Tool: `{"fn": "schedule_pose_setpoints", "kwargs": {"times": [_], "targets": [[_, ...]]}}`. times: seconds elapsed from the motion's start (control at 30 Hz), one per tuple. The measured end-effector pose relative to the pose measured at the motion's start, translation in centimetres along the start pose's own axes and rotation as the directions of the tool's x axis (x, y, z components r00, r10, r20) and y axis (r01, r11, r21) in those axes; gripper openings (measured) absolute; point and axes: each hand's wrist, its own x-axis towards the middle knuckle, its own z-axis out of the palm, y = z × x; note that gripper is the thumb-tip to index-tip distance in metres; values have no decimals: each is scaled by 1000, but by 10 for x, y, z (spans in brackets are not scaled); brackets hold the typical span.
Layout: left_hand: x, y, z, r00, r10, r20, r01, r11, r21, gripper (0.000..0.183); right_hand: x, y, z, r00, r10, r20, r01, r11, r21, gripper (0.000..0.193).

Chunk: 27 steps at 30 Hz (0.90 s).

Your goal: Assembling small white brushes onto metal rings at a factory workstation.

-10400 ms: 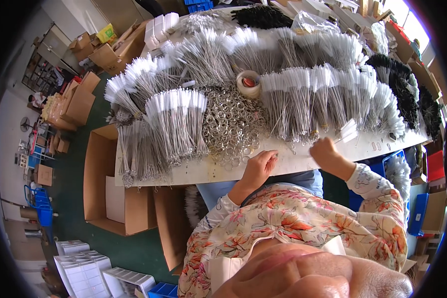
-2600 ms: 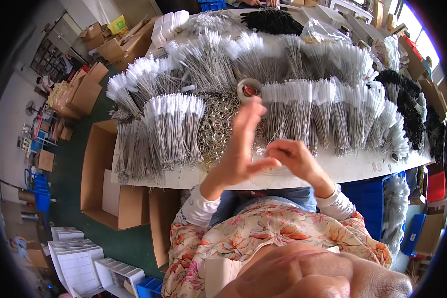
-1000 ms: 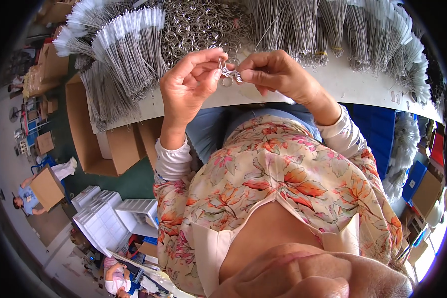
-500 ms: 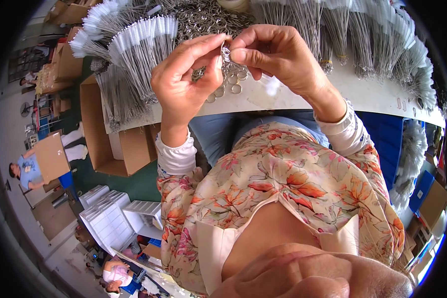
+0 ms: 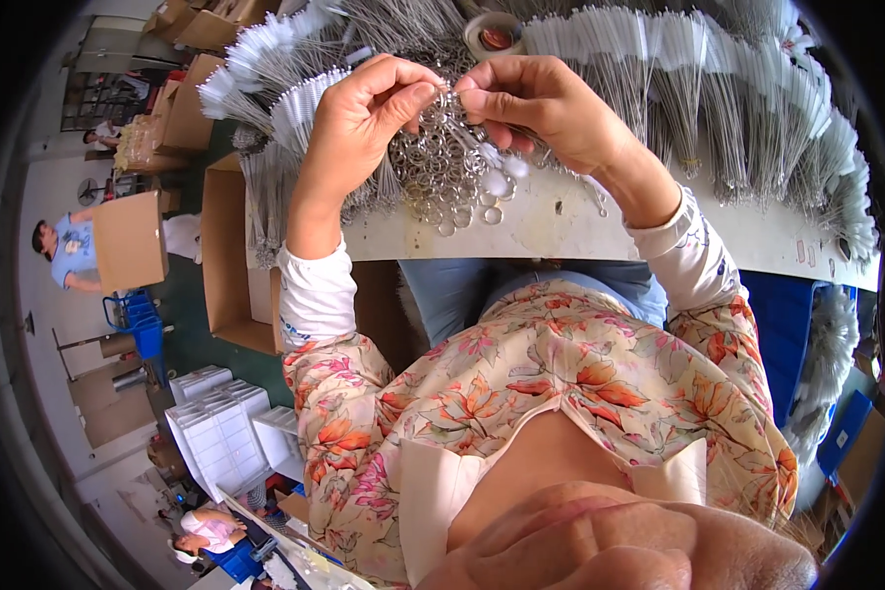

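- The left hand point(image 5: 364, 118) is raised over the table edge point(image 5: 580, 221), thumb and forefinger pinched together on a small metal ring point(image 5: 444, 98); the right hand point(image 5: 536, 98) meets it from the other side, its fingertips closed on the same ring. Whether a wire already runs through the ring is too small to tell.
- The ring looks light, hard and smooth, so it would likely slip from a loose pinch; a grip on its rim between fingertips, as both hands have it, seems the sound hold.
- Just beneath the two hands lies a heap of loose metal rings point(image 5: 442, 172), some spilled toward the table edge. They should be stiff, and apt to tangle and scatter if brushed.
- Beyond and to both sides of the hands lie bundles of thin wire pieces with white tips point(image 5: 718, 98), fanned in rows; these look springy and would be best lifted by the bunch, not singly.
- Just past the right hand's knuckles stands a roll of tape point(image 5: 492, 34), round and pale.
- To the left of the left hand, below table level, stand open brown cardboard boxes point(image 5: 231, 256), plain-sided, no label legible.
- Farther left and lower are stacked white crates point(image 5: 221, 433) and a blue crate point(image 5: 146, 324); another person holds a brown carton point(image 5: 128, 241).
- Right of the right forearm, a blue bin point(image 5: 787, 315) stands under the table.
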Motion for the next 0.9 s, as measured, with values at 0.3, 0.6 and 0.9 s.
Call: {"fn": "schedule_pose_setpoints", "kwargs": {"times": [0.3, 0.6, 0.9], "targets": [[4, 4, -2, 983, -175, -53, 157, 957, -243, 15, 15, -8, -4, 998, 44, -45, -48, 994, -102, 14], [-10, 0, -4, 976, -208, -62, 149, 850, -506, 18, 12, -6, 11, 998, 32, -55, -36, 997, -65, 13], [-12, 1, -5, 975, -215, -54, 165, 867, -471, 16, 9, -6, 11, 999, 23, -32, -23, 1000, -20, 11]]}}
